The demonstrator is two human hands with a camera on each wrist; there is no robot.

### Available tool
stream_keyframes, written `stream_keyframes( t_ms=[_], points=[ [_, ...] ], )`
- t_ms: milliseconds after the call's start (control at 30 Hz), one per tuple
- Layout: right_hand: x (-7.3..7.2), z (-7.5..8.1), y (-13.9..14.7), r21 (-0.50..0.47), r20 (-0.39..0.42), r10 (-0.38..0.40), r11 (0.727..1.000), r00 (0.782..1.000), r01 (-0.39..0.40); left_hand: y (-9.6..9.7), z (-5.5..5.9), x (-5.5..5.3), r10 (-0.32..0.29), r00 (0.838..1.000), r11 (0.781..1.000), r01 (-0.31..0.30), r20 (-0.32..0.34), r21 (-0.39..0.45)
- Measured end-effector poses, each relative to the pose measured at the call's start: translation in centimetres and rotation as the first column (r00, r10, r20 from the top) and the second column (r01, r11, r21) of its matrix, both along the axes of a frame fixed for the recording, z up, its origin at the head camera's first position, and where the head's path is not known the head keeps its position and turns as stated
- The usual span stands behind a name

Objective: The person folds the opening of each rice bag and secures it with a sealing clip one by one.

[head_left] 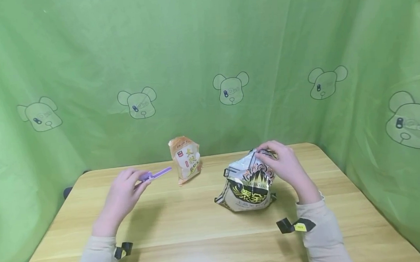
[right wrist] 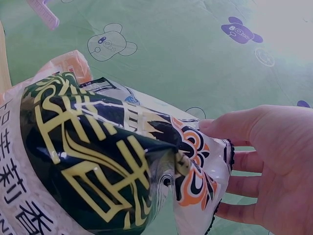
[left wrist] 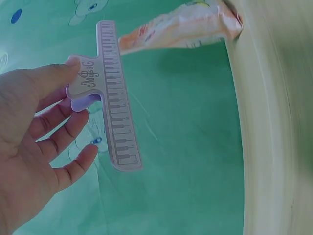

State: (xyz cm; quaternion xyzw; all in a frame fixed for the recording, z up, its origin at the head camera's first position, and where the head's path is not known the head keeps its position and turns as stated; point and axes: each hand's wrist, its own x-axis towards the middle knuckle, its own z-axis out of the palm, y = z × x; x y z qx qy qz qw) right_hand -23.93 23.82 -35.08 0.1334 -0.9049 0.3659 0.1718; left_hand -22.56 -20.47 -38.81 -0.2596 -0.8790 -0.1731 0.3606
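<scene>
My left hand (head_left: pixel 125 191) pinches a purple clip (left wrist: pixel 117 107) by its handles, thumb over the "Music" lettering and piano keys printed along its long bar. The clip is held above the table, to the left of the bags. With thumb and fingers, my right hand (head_left: pixel 283 164) pinches the gathered top edge of a rice bag (head_left: pixel 250 196). That bag stands on the table, its full lower part resting on the wood and its top folded and creased. In the right wrist view, the bag (right wrist: pixel 93 156) shows a dark green panel with yellow characters.
A smaller orange and white packet (head_left: pixel 188 160) stands toward the back of the wooden table (head_left: pixel 186 227), between the clip and the rice bag. Green curtain (head_left: pixel 185 61) with mouse-head drawings hangs behind and at both sides.
</scene>
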Motion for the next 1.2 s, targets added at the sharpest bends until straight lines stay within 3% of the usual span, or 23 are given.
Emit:
stream_keyframes(
  t_ms=[233,400,800,1200],
  points=[
    [-0.1,0.0,-0.2,-0.001,0.002,0.008,1.000,1.000,-0.008,1.1,0.0,0.1,-0.037,0.999,0.999,0.037,-0.033,-0.004],
    [-0.1,-0.1,-0.2,-0.004,-0.006,0.012,1.000,1.000,-0.013,2.1,0.6,-0.1,-0.073,0.997,0.997,0.073,-0.019,0.027],
    [-0.1,-0.1,-0.1,-0.001,-0.011,0.010,1.000,1.000,-0.010,4.6,2.7,-0.6,-0.108,0.988,0.992,0.100,0.106,0.080],
    [-0.1,-0.1,0.0,-0.009,-0.017,0.010,1.000,1.000,-0.010,6.9,4.2,-1.3,-0.177,0.949,0.972,0.127,0.262,0.198]
  ],
)
